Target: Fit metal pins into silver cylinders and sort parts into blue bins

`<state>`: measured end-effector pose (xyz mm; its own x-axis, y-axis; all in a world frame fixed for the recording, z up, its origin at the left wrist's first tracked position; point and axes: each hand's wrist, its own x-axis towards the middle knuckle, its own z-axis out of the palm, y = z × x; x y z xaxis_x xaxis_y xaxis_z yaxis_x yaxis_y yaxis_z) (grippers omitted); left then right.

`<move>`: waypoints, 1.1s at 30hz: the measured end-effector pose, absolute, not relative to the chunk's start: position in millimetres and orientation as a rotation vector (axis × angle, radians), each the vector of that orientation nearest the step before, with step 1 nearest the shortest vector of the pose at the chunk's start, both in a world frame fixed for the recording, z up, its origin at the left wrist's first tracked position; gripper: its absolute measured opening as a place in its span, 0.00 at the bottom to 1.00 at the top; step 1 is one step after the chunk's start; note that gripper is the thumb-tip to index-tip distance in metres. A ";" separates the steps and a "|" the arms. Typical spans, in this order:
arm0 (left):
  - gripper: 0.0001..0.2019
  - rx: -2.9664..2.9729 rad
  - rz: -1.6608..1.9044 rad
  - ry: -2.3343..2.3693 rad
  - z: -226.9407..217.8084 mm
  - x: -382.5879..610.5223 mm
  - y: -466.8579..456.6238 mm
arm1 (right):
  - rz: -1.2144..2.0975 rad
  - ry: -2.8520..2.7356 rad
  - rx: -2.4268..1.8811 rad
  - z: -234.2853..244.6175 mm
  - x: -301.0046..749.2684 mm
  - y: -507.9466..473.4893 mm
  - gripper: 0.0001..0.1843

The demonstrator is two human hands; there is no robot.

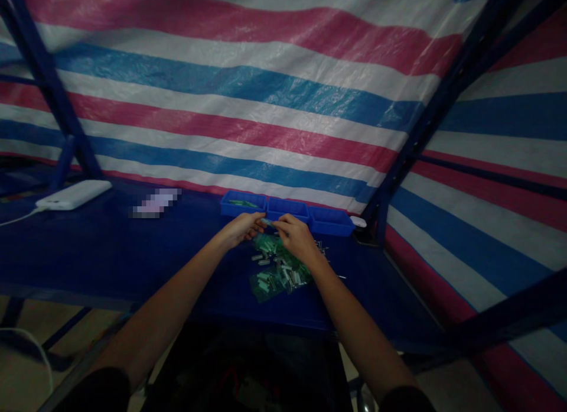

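My left hand and my right hand meet over a dark blue table, fingertips pinched together on a small pale green part held between them. Just below the hands lies a loose heap of several small green and metal parts on the table. Behind the hands stand three shallow blue bins in a row: the left bin holds something green, the middle bin and the right bin are too dark inside to read.
A white power bank with a cable lies at the table's far left, and a blurred pale object rests beside it. A striped red, white and blue tarp on a dark blue frame walls in the back and right.
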<state>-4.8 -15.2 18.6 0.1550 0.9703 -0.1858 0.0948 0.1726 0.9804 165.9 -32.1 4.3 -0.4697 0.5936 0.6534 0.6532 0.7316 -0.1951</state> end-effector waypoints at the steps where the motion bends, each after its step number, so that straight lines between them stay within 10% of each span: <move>1: 0.14 1.229 0.926 1.245 19.2 -5.2 -12.8 | -0.132 -2.213 -0.932 4.7 165.3 -33.0 0.17; 11: 0.30 1.824 0.877 1.955 21.8 -58.4 26.6 | -0.129 -2.021 -1.064 11.7 164.3 -40.7 0.13; 23: 0.11 2.390 0.846 1.481 -8.7 -44.7 -1.5 | 0.010 -1.944 -1.128 8.4 170.5 -31.1 0.09; 33: 0.11 2.569 1.591 0.967 26.8 4.0 -21.8 | 1.165 -1.298 -0.962 18.1 164.5 -30.9 0.23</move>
<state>4.0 -21.8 26.8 0.3113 0.4780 0.8214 0.5093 -0.8136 0.2804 164.5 -30.9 18.1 -0.0804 0.9772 0.1965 -0.0904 0.1892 -0.9778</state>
